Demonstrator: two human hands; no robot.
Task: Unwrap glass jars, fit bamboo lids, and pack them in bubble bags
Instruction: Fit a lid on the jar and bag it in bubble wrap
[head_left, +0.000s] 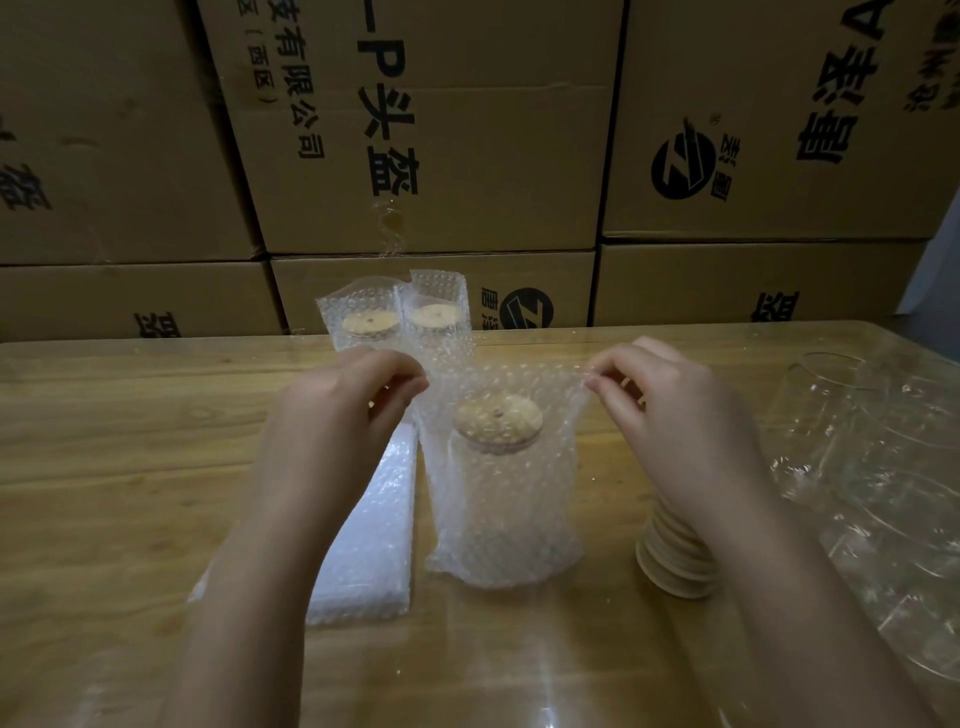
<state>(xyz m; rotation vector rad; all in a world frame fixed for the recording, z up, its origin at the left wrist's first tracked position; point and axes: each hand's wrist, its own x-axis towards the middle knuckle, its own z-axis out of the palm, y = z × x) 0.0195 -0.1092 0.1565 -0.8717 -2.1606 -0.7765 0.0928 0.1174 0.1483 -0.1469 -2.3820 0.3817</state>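
Here the left hand (358, 395) pinches the left edge of a bubble bag's (504, 509) open mouth and the right hand (670, 405) pinches the right edge, holding it spread between them. The bag stands upright on the tabletop (130, 441) between the hands, with a glass jar (501, 488) capped by a bamboo lid (500, 415) inside. Flat bubble bags (369, 530) lie under the left forearm, a stack of bamboo lids (675, 556) sits below the right wrist, and two packed jars (366, 322) stand just beyond the left hand.
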